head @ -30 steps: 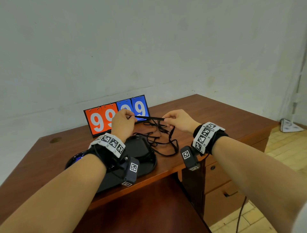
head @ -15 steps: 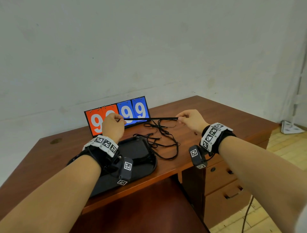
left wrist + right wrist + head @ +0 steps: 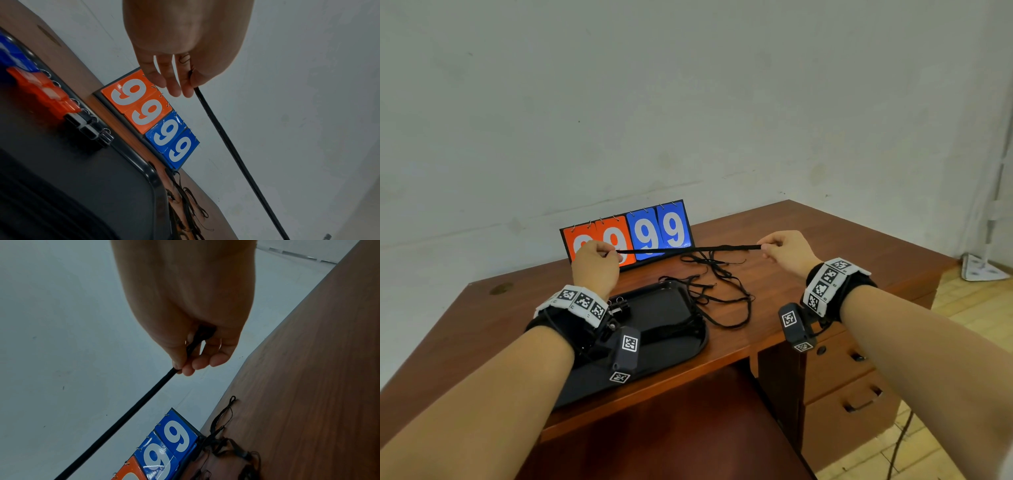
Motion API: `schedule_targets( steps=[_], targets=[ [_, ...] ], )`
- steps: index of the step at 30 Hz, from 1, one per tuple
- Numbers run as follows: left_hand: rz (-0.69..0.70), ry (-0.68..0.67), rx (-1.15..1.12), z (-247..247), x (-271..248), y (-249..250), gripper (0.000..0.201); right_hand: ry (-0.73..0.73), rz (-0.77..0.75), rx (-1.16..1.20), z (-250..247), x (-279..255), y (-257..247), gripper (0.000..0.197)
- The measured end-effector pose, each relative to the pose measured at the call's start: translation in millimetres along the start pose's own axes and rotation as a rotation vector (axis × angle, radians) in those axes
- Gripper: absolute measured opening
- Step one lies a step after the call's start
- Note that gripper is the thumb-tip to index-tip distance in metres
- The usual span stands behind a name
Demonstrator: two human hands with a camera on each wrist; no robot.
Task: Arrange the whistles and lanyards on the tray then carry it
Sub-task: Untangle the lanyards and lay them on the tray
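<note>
Obstacles: we find loose lanyards tangled right of the tray, a scoreboard upright behind. Free passage: bare desk far right.

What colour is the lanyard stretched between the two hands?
Black. The lanyard shows best in the head view, taut between both hands.

Head view looks down; wrist views close, sharing scoreboard

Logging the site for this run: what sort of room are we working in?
Probably a plain office or sports-equipment room. A wooden desk with drawers stands against a bare white wall, and a flip scoreboard reading 99 99 stands on it behind the black tray.
</note>
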State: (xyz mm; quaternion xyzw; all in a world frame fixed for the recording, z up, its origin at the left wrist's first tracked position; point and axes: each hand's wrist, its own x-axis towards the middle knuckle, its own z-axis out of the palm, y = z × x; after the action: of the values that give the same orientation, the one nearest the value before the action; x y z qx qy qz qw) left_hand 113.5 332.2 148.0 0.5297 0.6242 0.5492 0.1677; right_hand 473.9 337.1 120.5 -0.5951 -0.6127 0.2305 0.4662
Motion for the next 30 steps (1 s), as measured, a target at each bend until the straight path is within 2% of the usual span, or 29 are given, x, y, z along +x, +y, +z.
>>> schedule_targets(
  steps=[10,24,30],
  targets=[
    [-0.06,0.122,-0.004,-58,-2,-19,0.009,0.032,0.027,0.057,5,-15,-18,0.015],
    [-0.094,0.169,0.1,-166,-21,-67,0.011,-0.199,0.031,0.051,62,-52,-76,0.017],
    [-0.131,0.116,0.176,-207,-36,-94,0.016,-0.259,0.029,0.026,91,-65,-86,0.011]
  ],
)
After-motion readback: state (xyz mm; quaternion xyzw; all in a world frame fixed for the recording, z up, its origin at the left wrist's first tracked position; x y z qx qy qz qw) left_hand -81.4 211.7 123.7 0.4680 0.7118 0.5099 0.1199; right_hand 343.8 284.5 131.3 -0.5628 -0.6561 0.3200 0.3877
